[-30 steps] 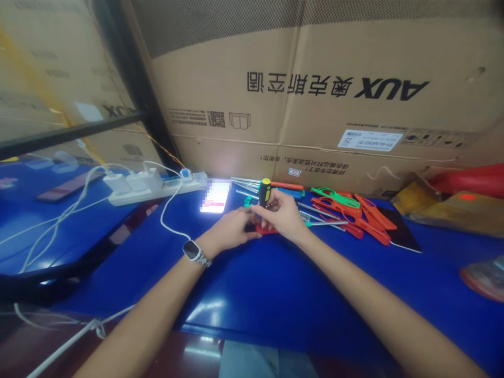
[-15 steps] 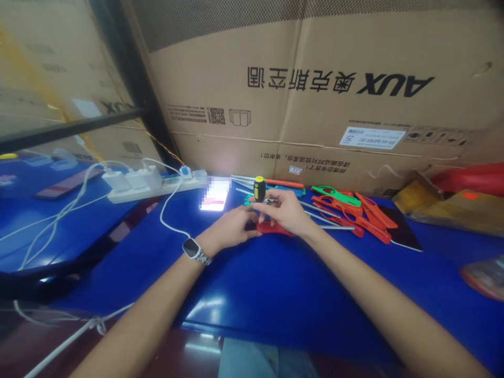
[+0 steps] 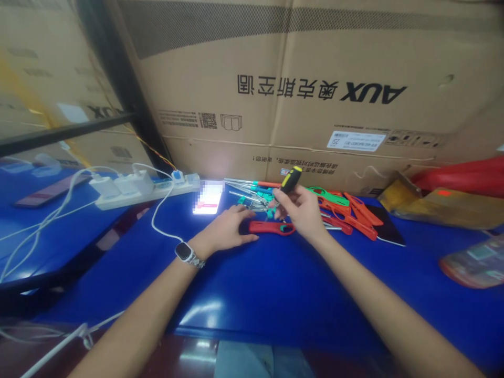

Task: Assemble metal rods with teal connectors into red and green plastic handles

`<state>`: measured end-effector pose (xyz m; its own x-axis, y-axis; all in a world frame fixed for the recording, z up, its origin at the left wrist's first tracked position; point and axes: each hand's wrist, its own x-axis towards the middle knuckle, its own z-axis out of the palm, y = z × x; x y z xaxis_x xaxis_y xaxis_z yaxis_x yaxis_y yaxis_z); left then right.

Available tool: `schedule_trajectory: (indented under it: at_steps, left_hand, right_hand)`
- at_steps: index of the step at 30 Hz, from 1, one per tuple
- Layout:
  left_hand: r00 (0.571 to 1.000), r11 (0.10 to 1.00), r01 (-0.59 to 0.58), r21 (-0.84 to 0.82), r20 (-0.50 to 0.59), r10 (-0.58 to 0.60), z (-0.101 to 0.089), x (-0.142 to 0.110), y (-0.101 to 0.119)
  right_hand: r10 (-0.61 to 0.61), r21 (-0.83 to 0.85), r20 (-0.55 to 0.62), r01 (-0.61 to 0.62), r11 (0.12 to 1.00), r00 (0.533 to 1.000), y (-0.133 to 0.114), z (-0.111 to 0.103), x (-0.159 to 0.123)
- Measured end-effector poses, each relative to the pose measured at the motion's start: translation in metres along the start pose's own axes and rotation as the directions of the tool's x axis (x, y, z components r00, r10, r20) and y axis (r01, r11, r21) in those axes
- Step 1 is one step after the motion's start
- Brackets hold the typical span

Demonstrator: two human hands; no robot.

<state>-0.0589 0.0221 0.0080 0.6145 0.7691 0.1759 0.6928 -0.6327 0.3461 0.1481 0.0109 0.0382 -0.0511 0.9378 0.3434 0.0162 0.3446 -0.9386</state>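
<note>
My right hand (image 3: 305, 212) grips a short black and yellow screwdriver (image 3: 291, 180), its handle tilted up to the right and its tip hidden by the fingers. Beneath that hand a red lighter handle (image 3: 268, 227) lies flat on the blue table, a green piece in its trigger ring. At its left end rests my left hand (image 3: 224, 230), thumb and fingers apart and holding nothing. Metal tubes (image 3: 246, 185) and small green pieces (image 3: 271, 212) lie just behind. Right of my right hand are more lighter handles, orange (image 3: 350, 212) and green (image 3: 328, 195).
A lit phone (image 3: 207, 198) lies left of the tubes, beside a white power strip (image 3: 157, 189) with plugs and cables. A large cardboard box (image 3: 220, 63) stands along the back. A dark tablet-like slab (image 3: 388, 228) and a clear package (image 3: 474, 265) are at the right.
My right hand has lifted and shifted right with the screwdriver, which now tilts instead of standing upright. My left fingers have spread, and the red lighter handle shows more fully.
</note>
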Motion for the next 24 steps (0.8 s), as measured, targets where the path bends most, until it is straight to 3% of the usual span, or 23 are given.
schedule_trajectory:
  at_steps: [4,9,11,14,17,21,24]
  left_hand:
    - [0.994,0.987,-0.065,0.148,-0.082,0.078,0.012,0.007,0.016]
    - [0.981,0.942,-0.177,0.284,-0.026,0.193,0.031,0.022,0.028]
    - [0.98,0.939,-0.182,0.293,-0.025,0.198,0.031,0.024,0.027]
    - [0.985,0.973,-0.123,0.194,-0.097,0.144,0.022,0.02,0.02]
    - [0.979,1.0,-0.025,-0.003,-0.203,0.024,0.01,0.013,0.01]
    - [0.966,0.983,0.032,-0.179,-0.247,-0.076,0.004,0.009,0.003]
    - [0.967,0.972,-0.007,-0.234,-0.251,-0.053,0.006,0.009,0.004]
  right_hand:
    - [0.09,-0.088,-0.057,-0.095,0.992,0.994,0.006,-0.026,-0.022]
    - [0.116,-0.211,-0.042,-0.122,0.97,0.992,0.026,-0.041,-0.048]
    - [0.091,-0.272,0.027,-0.081,0.959,0.995,0.027,-0.044,-0.055]
    - [0.076,-0.407,0.233,0.026,0.913,0.97,0.022,-0.045,-0.061]
    - [0.12,-0.632,0.366,0.151,0.76,0.923,0.017,-0.038,-0.056]
    - [0.212,-0.871,0.37,0.259,0.417,0.904,0.018,-0.018,-0.033]
    - [0.226,-0.887,0.404,0.319,0.335,0.886,0.019,-0.006,-0.017]
